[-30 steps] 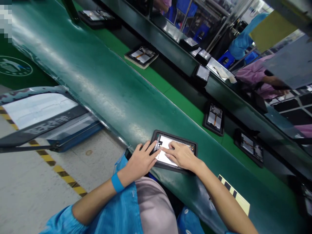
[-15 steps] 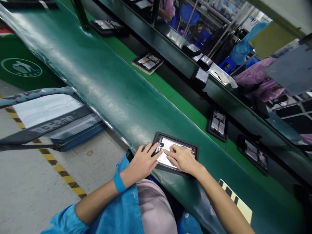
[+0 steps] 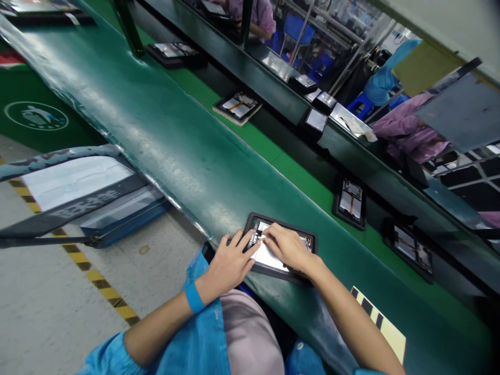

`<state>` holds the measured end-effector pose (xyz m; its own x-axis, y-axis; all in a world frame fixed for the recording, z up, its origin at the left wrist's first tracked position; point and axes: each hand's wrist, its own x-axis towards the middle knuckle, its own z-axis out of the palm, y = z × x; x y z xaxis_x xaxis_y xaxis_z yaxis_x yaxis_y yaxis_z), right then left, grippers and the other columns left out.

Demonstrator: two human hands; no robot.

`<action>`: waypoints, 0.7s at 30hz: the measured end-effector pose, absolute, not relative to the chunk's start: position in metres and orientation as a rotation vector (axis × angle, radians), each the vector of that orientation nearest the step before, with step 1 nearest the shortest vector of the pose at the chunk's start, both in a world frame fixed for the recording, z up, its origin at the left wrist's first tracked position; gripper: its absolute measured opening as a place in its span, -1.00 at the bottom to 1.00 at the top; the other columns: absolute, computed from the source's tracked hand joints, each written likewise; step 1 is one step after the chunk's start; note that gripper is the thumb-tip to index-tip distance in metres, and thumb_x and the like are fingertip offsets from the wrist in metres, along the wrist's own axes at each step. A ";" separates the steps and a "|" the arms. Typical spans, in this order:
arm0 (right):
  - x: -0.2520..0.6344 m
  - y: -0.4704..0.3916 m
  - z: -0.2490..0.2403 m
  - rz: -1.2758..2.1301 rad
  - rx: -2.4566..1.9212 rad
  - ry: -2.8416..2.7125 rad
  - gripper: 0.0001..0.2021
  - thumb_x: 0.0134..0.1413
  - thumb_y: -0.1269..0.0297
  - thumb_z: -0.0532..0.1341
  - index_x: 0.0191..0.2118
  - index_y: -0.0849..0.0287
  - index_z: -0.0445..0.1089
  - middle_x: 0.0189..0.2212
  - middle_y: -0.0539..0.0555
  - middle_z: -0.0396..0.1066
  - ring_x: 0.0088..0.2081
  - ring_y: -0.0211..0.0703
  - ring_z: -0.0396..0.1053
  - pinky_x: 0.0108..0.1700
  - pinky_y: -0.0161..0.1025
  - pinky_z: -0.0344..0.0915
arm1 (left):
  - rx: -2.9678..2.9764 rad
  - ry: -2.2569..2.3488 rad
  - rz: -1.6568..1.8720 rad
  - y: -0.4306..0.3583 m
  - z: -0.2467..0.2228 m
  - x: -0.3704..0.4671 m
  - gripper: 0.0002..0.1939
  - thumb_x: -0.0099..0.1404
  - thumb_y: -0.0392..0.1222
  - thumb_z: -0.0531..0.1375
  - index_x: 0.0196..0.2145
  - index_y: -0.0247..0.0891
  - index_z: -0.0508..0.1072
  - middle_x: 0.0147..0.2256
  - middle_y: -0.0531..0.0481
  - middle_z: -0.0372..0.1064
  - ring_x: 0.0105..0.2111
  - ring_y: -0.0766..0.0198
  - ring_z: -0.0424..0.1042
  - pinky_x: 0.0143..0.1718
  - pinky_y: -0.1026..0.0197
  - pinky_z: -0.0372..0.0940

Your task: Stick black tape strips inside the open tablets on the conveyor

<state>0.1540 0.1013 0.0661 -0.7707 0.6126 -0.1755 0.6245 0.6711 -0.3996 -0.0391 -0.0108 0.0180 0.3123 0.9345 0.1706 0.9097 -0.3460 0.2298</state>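
An opened tablet [image 3: 269,259] with a white inner panel and dark circuit parts lies in a black tray [image 3: 315,244] at the bench's near edge. My left hand [image 3: 229,261] rests over the tray's left end, fingers spread, their tips on the tablet's dark strip. Over the tablet's middle, my right hand [image 3: 292,249] is bent down with thumb and fingertips pinched together beside that strip. A tiny pale piece shows at those fingertips; what it is cannot be made out. The right hand covers part of the panel.
A pale yellow card with black strips [image 3: 386,325] lies at the right on the green bench [image 3: 164,140]. Along the far side sit other opened tablets in trays [image 3: 237,105], [image 3: 350,200], [image 3: 410,247]. Co-workers in pink sleeves [image 3: 414,133] are across the line.
My right hand has gone from a stretched index finger pointing on the panel to curled, pinched fingertips, with the wrist slightly raised. My left hand stays put on the tray.
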 end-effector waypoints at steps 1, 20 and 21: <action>0.150 0.102 0.065 -0.705 1.064 2.845 -0.86 0.39 0.38 0.13 -0.05 0.18 0.41 -0.15 0.07 0.43 -0.16 -0.18 0.41 -0.11 -0.28 0.28 | 2.473 1.742 0.419 -0.011 0.017 -0.039 -0.55 0.46 -0.06 0.11 0.27 -0.03 0.35 0.30 -0.16 0.25 0.20 -0.11 0.24 0.04 -0.10 0.17; 0.185 0.094 0.067 -0.788 1.414 2.928 -0.84 0.44 0.31 0.05 -0.15 0.10 0.37 -0.18 0.05 0.45 -0.20 -0.15 0.43 -0.12 -0.25 0.29 | 2.509 1.566 0.465 -0.013 0.011 -0.055 -0.43 0.45 0.08 0.09 0.35 -0.07 0.24 0.34 -0.21 0.17 0.24 -0.17 0.20 0.11 -0.14 0.14; 0.195 0.089 0.067 -0.811 1.495 2.953 -0.82 0.45 0.28 0.03 -0.15 0.09 0.36 -0.18 0.06 0.45 -0.19 -0.14 0.43 -0.11 -0.24 0.29 | 2.506 1.568 0.471 -0.012 0.011 -0.056 -0.41 0.45 0.09 0.09 0.36 -0.08 0.24 0.34 -0.21 0.17 0.24 -0.17 0.20 0.11 -0.12 0.14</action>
